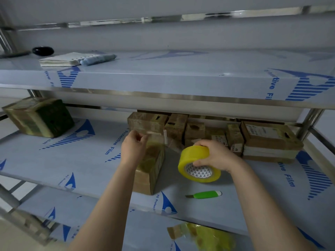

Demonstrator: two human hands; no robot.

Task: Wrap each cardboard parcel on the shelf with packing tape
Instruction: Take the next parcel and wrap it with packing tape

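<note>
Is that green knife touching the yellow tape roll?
Apart. The head view shows a strip of bare shelf between the green knife and the yellow tape roll.

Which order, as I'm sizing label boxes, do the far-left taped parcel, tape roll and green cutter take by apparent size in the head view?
Largest: far-left taped parcel, clearly.
Middle: tape roll, gripped by the right hand.
Smallest: green cutter.
The parcel sits farther back, so it is likely truly the biggest.
</note>
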